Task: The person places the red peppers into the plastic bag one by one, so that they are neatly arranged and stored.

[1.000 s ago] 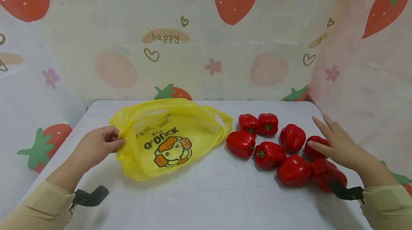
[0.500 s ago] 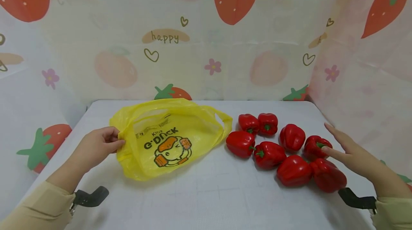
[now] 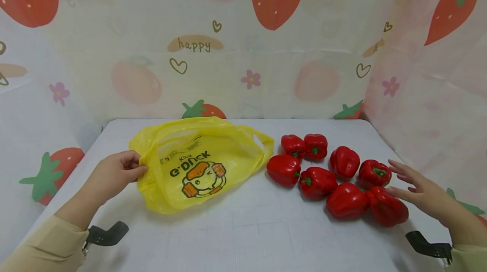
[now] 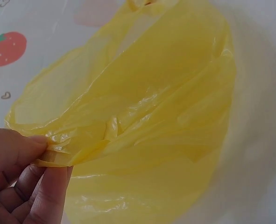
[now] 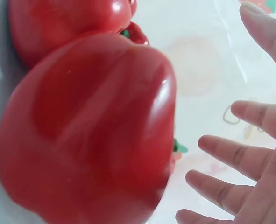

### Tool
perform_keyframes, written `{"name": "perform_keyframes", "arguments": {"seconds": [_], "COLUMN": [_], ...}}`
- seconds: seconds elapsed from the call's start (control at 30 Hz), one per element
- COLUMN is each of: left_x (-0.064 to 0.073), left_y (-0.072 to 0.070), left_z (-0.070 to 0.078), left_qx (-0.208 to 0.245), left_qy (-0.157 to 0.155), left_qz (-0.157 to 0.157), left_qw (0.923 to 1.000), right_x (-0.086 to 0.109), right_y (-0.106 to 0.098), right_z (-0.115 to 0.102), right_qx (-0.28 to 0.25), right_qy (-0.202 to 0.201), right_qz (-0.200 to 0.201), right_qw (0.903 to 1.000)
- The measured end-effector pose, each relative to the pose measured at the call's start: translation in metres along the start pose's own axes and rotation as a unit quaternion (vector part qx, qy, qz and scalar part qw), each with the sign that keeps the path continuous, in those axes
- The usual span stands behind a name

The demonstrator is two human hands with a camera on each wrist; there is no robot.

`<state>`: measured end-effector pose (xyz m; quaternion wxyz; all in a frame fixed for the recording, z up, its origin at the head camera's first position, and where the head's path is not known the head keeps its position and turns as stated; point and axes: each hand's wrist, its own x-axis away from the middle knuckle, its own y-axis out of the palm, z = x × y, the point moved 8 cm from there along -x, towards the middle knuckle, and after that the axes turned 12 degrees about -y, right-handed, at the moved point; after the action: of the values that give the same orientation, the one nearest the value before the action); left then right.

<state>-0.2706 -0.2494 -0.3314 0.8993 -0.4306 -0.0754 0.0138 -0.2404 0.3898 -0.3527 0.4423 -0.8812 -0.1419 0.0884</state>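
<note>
My left hand [image 3: 116,174] pinches the left edge of a yellow plastic bag [image 3: 243,153] between thumb and fingers. The bag stands propped with its mouth spread, and a cartoon duck print faces me. In the left wrist view the thumb [image 4: 21,147] presses the crumpled film against the fingers. On the right, several red bell peppers lie grouped on the table. My right hand [image 3: 426,191] is spread beside the rightmost bell pepper [image 3: 388,207] and holds nothing. In the right wrist view its fingers [image 5: 240,158] point at a large bell pepper [image 5: 86,130], with a gap between.
The white-covered table [image 3: 243,238] runs back to a strawberry-printed curtain [image 3: 243,22], which also closes in both sides. Two bell peppers [image 3: 316,147] at the back of the group stand near the bag's right handle.
My right hand has moved back toward me and to the right, from over the peppers to beside the nearest one. My left hand keeps its pinch on the bag, which stays put.
</note>
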Motion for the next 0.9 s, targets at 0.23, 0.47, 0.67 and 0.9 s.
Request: {"name": "perform_keyframes", "arguments": {"seconds": [0.23,0.47,0.67,0.9], "left_x": [0.000,-0.002,-0.004,-0.006], "left_y": [0.000,0.001,0.003,0.004], "left_z": [0.000,-0.003,-0.003,-0.003], "left_qx": [0.007,0.007,0.006,0.004], "left_qy": [-0.001,-0.007,-0.009,-0.005], "left_qz": [-0.001,-0.002,-0.004,0.000], "left_qw": [1.0000,1.0000,0.9999,1.0000], "right_x": [0.008,0.016,0.019,0.017], "right_y": [0.013,0.025,0.033,0.031], "right_z": [0.016,0.032,0.042,0.047], "right_qx": [-0.036,-0.029,-0.038,-0.026], "right_qy": [0.033,0.071,0.116,0.129], "right_qz": [-0.009,-0.017,-0.035,-0.036], "right_qw": [0.9988,0.9969,0.9920,0.9907]}}
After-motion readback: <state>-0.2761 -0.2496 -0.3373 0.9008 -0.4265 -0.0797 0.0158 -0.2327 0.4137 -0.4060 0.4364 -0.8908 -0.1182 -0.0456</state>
